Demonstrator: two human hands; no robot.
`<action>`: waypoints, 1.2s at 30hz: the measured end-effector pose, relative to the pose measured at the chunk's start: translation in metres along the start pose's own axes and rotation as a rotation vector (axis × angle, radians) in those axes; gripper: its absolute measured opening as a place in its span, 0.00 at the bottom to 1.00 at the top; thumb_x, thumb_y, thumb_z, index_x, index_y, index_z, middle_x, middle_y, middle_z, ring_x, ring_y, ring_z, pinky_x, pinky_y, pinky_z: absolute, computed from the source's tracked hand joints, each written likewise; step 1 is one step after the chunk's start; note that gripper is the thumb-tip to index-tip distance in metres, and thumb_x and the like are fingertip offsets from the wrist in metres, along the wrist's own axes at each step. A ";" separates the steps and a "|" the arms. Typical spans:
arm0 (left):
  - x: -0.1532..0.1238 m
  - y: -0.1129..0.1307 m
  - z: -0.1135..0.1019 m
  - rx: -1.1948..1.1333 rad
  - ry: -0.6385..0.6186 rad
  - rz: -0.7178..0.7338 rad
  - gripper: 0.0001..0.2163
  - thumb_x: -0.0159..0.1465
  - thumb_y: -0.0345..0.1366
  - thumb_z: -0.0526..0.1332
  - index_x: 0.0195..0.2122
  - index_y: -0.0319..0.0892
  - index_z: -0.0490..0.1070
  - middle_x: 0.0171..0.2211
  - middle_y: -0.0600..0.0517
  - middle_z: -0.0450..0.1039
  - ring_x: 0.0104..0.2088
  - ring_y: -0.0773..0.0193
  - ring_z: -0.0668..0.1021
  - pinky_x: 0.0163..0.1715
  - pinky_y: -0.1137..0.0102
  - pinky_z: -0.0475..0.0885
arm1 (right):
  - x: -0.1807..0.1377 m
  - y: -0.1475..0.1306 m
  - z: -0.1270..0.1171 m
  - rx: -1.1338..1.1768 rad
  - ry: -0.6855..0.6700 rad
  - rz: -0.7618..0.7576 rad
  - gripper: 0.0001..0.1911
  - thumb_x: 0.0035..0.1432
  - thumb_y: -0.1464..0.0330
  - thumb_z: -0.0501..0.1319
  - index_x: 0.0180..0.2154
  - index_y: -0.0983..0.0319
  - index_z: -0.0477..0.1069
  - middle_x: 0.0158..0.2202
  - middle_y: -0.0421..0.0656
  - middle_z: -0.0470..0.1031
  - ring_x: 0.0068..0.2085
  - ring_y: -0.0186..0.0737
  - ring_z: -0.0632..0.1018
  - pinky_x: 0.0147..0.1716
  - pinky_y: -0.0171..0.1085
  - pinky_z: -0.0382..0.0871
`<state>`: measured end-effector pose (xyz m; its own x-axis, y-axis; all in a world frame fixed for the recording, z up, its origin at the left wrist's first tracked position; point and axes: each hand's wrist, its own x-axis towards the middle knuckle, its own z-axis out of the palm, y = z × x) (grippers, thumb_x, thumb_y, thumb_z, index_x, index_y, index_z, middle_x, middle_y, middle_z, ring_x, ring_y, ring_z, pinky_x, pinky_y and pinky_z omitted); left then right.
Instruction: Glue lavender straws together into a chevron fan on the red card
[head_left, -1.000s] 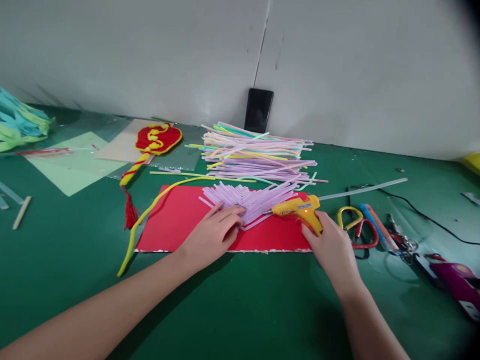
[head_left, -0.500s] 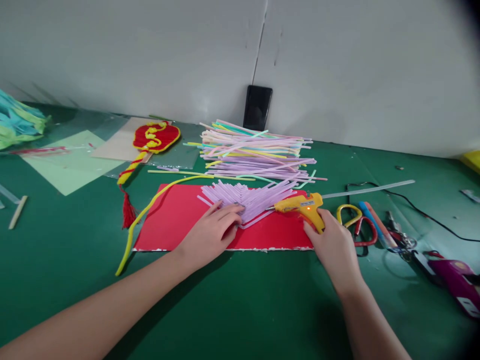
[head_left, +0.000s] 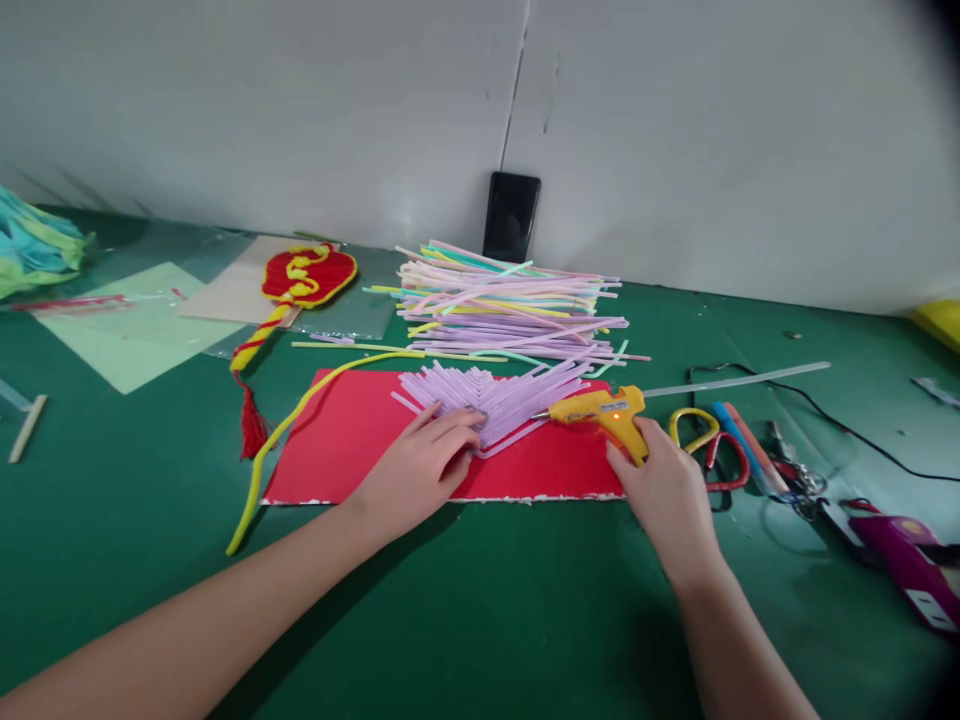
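On a red board point(head_left: 337, 440) lies a layer of purple straws point(head_left: 517, 400) set in a V-shaped, herringbone pattern. My left hand point(head_left: 427, 450) rests on the lower left of that layer, its fingers extended and fingertips touching the straws. What lies under the fingertips is hidden. A yellow hot glue gun point(head_left: 596, 408) is gripped by its handle in my right hand point(head_left: 667, 485). Its metal nozzle points left, at the right side of the straw layer, and a small orange light glows on its body. A clear glue stick point(head_left: 739, 379) sticks out of its back.
Behind the board lies a pile of coloured straws point(head_left: 510, 305), with a phone point(head_left: 511, 215) leaning on the wall. To the left are a yellow pipe cleaner point(head_left: 262, 455) and a red fan-shaped craft point(head_left: 309, 275). Scissors point(head_left: 727, 462), keys point(head_left: 806, 482) and a purple tool point(head_left: 911, 560) lie right.
The whole view has shifted slightly to the left. Both hands, the glue gun and the straws keep nearly the same places relative to each other.
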<state>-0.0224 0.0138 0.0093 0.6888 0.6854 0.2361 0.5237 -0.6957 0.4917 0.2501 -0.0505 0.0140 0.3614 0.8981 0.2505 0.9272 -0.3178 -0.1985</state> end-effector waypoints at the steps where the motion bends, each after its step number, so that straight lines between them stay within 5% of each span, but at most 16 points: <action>1: 0.000 0.000 0.000 -0.001 -0.002 -0.001 0.07 0.63 0.26 0.52 0.39 0.45 0.65 0.55 0.52 0.68 0.57 0.64 0.68 0.62 0.56 0.54 | 0.000 0.000 0.000 0.000 0.000 0.002 0.21 0.56 0.60 0.53 0.47 0.65 0.68 0.39 0.51 0.77 0.34 0.48 0.76 0.29 0.39 0.64; 36: 0.000 -0.001 -0.001 0.005 -0.002 0.016 0.08 0.63 0.26 0.52 0.39 0.45 0.65 0.55 0.51 0.69 0.57 0.63 0.68 0.62 0.55 0.55 | 0.001 0.002 -0.004 0.012 0.008 0.109 0.22 0.55 0.59 0.52 0.47 0.64 0.68 0.36 0.51 0.76 0.32 0.47 0.74 0.29 0.39 0.63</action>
<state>-0.0230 0.0147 0.0099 0.6985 0.6734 0.2422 0.5148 -0.7080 0.4835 0.2524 -0.0513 0.0180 0.4612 0.8558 0.2342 0.8809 -0.4102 -0.2361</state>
